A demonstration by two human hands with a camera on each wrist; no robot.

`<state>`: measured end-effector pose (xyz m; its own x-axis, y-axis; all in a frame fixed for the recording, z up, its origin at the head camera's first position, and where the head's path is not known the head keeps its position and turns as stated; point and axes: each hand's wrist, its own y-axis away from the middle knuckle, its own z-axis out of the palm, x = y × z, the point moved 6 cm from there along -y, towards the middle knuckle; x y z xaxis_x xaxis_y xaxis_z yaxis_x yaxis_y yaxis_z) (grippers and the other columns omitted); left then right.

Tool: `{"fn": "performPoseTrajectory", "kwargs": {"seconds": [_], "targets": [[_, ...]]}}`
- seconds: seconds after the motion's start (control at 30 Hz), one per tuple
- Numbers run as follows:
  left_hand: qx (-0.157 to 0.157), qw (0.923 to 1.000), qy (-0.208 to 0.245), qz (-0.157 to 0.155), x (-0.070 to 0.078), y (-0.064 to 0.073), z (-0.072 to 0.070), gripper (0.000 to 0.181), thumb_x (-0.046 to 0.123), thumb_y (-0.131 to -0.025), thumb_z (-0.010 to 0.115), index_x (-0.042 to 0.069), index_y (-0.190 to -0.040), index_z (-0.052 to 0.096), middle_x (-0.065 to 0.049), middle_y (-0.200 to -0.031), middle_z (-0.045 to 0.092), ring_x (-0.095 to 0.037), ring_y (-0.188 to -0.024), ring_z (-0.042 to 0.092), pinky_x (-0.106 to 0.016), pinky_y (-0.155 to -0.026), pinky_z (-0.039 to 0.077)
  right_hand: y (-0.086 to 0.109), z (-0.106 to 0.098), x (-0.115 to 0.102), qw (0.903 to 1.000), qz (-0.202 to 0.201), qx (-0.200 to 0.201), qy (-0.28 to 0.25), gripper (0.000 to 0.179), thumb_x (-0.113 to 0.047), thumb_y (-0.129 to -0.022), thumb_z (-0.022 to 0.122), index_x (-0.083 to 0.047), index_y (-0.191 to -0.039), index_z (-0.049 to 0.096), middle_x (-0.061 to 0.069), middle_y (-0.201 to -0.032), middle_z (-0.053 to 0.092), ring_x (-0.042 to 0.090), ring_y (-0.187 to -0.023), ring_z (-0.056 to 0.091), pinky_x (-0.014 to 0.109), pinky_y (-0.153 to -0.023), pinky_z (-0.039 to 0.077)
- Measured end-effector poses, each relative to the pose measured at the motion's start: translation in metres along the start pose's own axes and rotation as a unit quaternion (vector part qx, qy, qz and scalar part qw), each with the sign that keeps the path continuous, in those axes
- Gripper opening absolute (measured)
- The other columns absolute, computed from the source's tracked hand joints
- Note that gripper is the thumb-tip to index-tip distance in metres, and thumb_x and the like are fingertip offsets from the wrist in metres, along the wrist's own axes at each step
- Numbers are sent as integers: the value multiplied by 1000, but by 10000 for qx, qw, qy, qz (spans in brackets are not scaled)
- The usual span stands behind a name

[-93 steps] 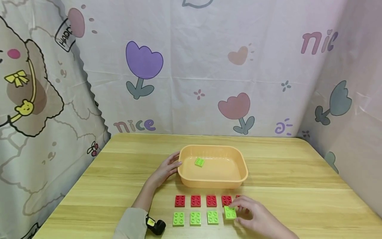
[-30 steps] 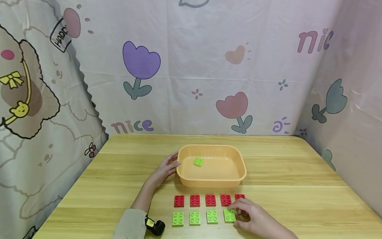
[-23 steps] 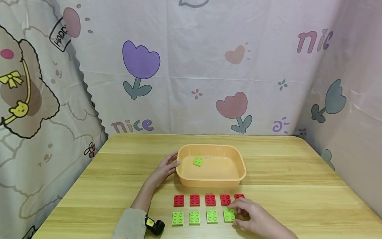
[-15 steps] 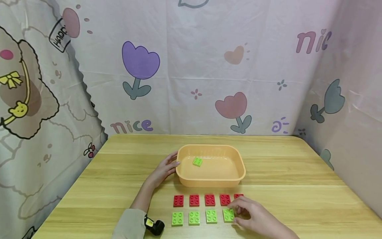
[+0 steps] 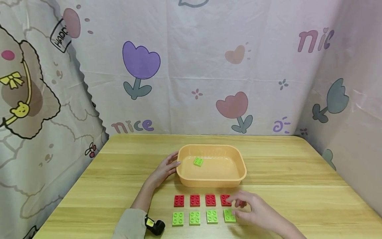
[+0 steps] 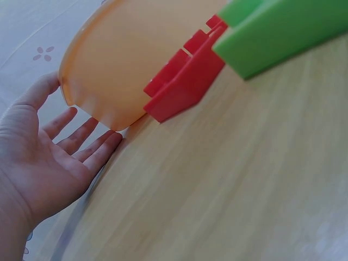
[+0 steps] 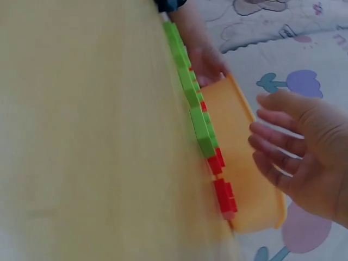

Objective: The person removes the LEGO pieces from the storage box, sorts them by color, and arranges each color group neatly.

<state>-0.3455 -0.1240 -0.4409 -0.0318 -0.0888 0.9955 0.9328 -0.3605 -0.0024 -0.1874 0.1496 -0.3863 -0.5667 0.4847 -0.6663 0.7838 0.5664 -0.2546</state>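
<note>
My left hand (image 5: 164, 169) rests against the left end of the orange plastic basin (image 5: 209, 183), thumb at the rim and spread fingers along the outer wall in the left wrist view. My right hand (image 5: 249, 205) hovers over the right end of two brick rows, fingers loosely bent and holding nothing, as the right wrist view shows. Nearest its thumb lies the rightmost green toy brick (image 5: 228, 216); its index fingertip overlaps a red toy brick (image 5: 224, 200). The fingers hide most of another red brick at the row's end. One green brick (image 5: 198, 162) lies inside the basin.
More red bricks (image 5: 195, 200) and green bricks (image 5: 195, 218) continue leftward in two rows before the basin. A black wrist device (image 5: 155, 226) sits on my left wrist. The wooden table (image 5: 298, 179) is backed by a printed cloth (image 5: 191, 66).
My right hand has set the green brick down at the right end of the green row, then released it and risen slightly. The left hand stays at the basin.
</note>
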Motion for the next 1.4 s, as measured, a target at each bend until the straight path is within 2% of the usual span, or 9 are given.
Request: {"fn": "performPoseTrajectory", "kwargs": {"seconds": [0.23, 0.33, 0.6, 0.83, 1.17, 1.4], "targets": [[-24, 9999, 112, -42, 0, 1, 1, 58, 12, -92, 55, 6, -143, 28, -20, -146, 23, -34, -126, 34, -41, -98, 38, -20, -11, -12, 9991, -375, 156, 117, 23, -10, -82, 68, -11, -105, 65, -5, -92, 62, 8, -76, 55, 28, -61, 51], [-21, 9999, 112, -36, 1, 1, 1, 58, 13, -92, 56, 6, -143, 28, -19, -146, 23, -34, -126, 35, -41, -98, 38, -31, -16, -13, 9989, -427, 192, 87, 21, -13, -83, 68, -13, -104, 64, -7, -91, 61, 7, -76, 55, 29, -63, 52], [-66, 9999, 83, -4, 0, 1, 0, 59, 13, -91, 56, 6, -143, 28, -20, -146, 24, -35, -125, 35, -40, -97, 38, -65, -28, -13, 9966, -721, 336, 232, 19, -11, -83, 68, -11, -102, 65, -3, -92, 62, 9, -76, 56, 27, -67, 52], [28, 10000, -10, -6, -1, 0, 0, 57, 13, -92, 55, 7, -143, 29, -19, -145, 26, -33, -124, 37, -38, -95, 41, -92, -31, -5, 9980, -401, 308, 380, 19, -14, -83, 69, -13, -101, 66, -9, -92, 61, 9, -77, 56, 28, -69, 52], [108, 9999, -34, -70, -1, 1, -2, 57, 14, -92, 55, 9, -143, 29, -18, -145, 26, -32, -124, 38, -39, -96, 40, -126, -21, 16, 9984, -32, 324, 458, 17, -16, -82, 70, -12, -99, 67, 2, -93, 64, 11, -76, 56, 25, -67, 51], [-28, 10000, -39, -13, 1, 2, 0, 58, 13, -93, 53, 5, -143, 26, -21, -145, 23, -35, -125, 36, -39, -96, 39, -151, -12, 30, 9982, 199, 136, 548, 21, -14, -81, 70, -4, -100, 67, 7, -95, 64, 14, -78, 55, 24, -61, 50]]}}
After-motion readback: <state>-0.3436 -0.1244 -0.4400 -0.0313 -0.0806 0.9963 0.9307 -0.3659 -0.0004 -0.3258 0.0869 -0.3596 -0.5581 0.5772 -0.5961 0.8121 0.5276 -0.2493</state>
